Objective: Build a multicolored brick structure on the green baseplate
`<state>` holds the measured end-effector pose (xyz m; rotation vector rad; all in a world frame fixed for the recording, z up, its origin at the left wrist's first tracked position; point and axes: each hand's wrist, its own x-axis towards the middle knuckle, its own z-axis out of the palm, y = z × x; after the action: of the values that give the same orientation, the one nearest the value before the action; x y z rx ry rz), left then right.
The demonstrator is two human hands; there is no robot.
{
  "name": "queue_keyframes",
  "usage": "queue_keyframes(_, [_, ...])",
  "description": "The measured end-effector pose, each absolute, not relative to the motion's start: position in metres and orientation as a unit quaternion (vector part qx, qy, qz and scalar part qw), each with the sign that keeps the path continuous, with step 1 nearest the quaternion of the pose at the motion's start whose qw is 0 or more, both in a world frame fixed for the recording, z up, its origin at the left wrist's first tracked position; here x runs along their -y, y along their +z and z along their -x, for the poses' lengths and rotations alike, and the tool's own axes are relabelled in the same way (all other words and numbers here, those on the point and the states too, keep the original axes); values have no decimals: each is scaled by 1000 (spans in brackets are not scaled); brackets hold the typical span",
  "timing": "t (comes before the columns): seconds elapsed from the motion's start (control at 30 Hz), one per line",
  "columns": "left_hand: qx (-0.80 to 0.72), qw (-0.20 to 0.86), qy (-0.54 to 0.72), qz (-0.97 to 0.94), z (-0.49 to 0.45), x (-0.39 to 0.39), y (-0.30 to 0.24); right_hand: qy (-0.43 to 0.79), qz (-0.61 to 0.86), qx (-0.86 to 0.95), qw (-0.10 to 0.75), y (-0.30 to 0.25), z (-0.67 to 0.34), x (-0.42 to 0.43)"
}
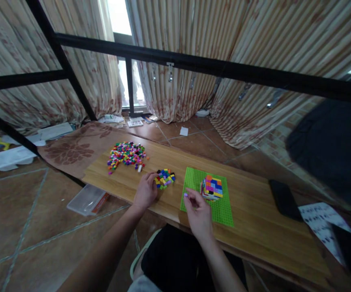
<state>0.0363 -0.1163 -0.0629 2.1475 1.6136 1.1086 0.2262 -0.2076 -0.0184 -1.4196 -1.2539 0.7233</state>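
My right hand (200, 211) is over the left part of the green baseplate (224, 214), its thumb and forefinger pinching a small light purple toy brick (185, 195). Just beyond it on the baseplate stands a block built of many-coloured toy bricks (212, 188), with white showing on its sides. My left hand (146, 190) rests at the left edge of a small pile of toy bricks (165, 178). Its fingers are curled together against the pile, and what they hold, if anything, is hidden.
A larger heap of mixed bricks (127, 153) lies at the wooden table's (254, 219) far left. A black phone (285, 199) and a printed sheet (323, 223) are on the right. Black metal bars (193, 61) cross beyond the table. A clear plastic box (87, 199) sits below.
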Motion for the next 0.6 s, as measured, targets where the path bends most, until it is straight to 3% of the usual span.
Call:
queue_keyframes(0.3, [-549, 122, 374, -737, -35, 115, -61, 237, 630, 454, 583, 3, -299, 200])
queue_keyframes(0.6, [-547, 125, 381, -735, -35, 114, -59, 211, 686, 556, 420, 22, -349, 154])
